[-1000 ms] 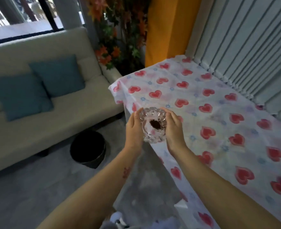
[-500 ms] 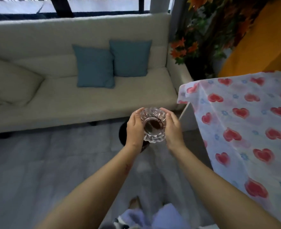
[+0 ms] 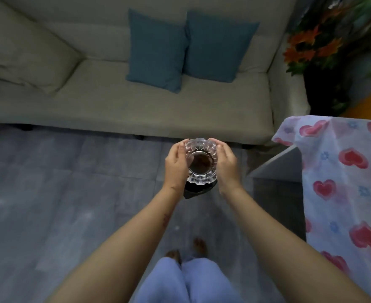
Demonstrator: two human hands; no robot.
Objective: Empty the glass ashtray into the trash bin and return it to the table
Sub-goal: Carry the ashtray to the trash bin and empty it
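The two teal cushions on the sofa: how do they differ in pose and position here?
The left cushion sits nearer the sofa's middle and leans with its lower corner pushed forward over the seat; the right cushion sits closer to the armrest and stands squarer against the sofa back. The left one overlaps the right one's edge where they meet. Both are plain teal, square and look alike in size.

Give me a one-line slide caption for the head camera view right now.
Both hands, left hand and right hand, hold the unemptied glass ashtray upright above the dark trash bin.
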